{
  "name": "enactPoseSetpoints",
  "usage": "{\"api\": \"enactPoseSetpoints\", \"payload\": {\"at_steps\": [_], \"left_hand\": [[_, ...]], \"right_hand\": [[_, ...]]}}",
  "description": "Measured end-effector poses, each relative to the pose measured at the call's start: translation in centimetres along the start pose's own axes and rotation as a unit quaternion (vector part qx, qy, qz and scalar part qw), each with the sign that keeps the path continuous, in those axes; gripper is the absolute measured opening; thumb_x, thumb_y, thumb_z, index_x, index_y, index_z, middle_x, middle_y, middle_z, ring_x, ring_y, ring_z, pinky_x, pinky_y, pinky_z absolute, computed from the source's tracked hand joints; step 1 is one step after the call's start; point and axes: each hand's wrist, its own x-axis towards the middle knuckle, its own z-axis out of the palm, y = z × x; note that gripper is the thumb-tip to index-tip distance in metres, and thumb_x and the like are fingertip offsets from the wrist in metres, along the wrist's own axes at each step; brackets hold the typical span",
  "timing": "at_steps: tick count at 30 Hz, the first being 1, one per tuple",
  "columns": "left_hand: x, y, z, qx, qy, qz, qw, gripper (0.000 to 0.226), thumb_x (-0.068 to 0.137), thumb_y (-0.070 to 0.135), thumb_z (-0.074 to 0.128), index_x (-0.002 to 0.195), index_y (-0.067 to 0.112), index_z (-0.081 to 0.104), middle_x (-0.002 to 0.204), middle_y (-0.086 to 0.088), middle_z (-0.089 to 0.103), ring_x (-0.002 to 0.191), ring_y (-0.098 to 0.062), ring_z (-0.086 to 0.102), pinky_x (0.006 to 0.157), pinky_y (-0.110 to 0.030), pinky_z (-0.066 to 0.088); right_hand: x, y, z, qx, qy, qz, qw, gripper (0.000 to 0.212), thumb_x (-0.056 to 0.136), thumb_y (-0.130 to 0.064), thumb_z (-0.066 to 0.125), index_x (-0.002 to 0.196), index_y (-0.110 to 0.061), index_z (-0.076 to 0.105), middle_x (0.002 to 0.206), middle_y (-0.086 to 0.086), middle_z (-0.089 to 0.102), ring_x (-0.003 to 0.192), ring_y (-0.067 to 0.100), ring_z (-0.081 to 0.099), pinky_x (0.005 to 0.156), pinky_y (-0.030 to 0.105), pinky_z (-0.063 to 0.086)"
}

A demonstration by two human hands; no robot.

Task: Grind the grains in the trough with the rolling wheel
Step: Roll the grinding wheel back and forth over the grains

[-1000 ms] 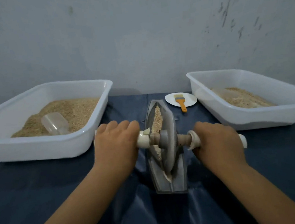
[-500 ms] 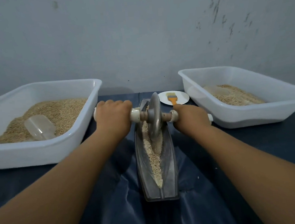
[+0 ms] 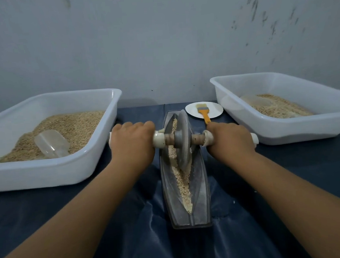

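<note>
Left hand and right hand clenched around wheel handles, 2 tubs flanking trough

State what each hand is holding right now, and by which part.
Both hands hold the rolling wheel by its axle handles: the left hand grips the white handle on the left side, the right hand the one on the right.
</note>
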Motion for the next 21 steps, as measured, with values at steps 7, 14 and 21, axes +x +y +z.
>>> {"api": "enactPoseSetpoints", "payload": {"at_steps": [7, 14, 21], "left_hand": [[-6.4, -1.1, -1.8, -0.088, 0.028, 0.018, 0.996, 0.036, 0.053, 0.015, 0.079, 0.061, 0.019, 0.044, 0.051, 0.003, 0.045, 0.044, -0.024, 0.042, 0.049, -0.029, 0.025], [-2.4, -1.2, 1.2, -0.045, 0.005, 0.014, 0.999, 0.035, 0.059, 0.017, 0.078, 0.063, 0.021, 0.043, 0.052, 0.002, 0.048, 0.046, -0.025, 0.046, 0.048, -0.030, 0.029], [5.2, -1.5, 3.8, -0.041, -0.074, -0.041, 0.996, 0.020, 0.081, 0.030, 0.062, 0.078, 0.028, 0.042, 0.073, 0.006, 0.054, 0.066, -0.020, 0.045, 0.062, -0.032, 0.031]], "right_hand": [[-6.3, -0.7, -3.5, -0.084, 0.145, -0.121, 0.978, 0.048, 0.054, -0.019, 0.084, 0.070, -0.025, 0.038, 0.059, -0.004, 0.047, 0.053, 0.020, 0.036, 0.057, 0.033, 0.025], [0.9, -0.4, -1.4, -0.074, 0.010, -0.084, 0.994, 0.031, 0.084, -0.024, 0.058, 0.069, -0.030, 0.031, 0.064, -0.010, 0.037, 0.066, 0.017, 0.043, 0.064, 0.034, 0.029], [7.1, 0.1, 0.5, -0.074, 0.040, -0.056, 0.995, 0.014, 0.082, -0.026, 0.059, 0.096, -0.028, 0.060, 0.090, -0.001, 0.067, 0.084, 0.027, 0.062, 0.065, 0.032, 0.032]]}}
